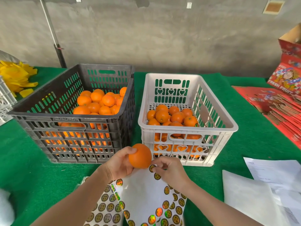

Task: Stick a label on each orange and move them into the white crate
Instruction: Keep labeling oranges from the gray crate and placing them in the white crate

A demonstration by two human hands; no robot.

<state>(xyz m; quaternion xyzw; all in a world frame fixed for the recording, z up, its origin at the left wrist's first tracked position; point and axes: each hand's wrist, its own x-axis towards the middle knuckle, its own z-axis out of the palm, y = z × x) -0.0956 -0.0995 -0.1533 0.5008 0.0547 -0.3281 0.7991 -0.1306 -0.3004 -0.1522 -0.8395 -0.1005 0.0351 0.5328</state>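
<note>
My left hand (119,163) holds one orange (140,156) in front of the two crates, just above the table. My right hand (169,171) pinches a round gold label (152,168) right beside the orange's lower right side. Under both hands lies a white label sheet (141,193) with several round gold labels around its edges. The white crate (187,128) at centre right holds several oranges. The black crate (75,118) at centre left holds a bigger heap of oranges.
A green cloth (254,136) covers the table. White papers (260,190) lie at the right front. Red fruit cartons (280,101) are stacked at the far right. Yellow items (17,77) and part of another white crate (4,98) sit at the far left.
</note>
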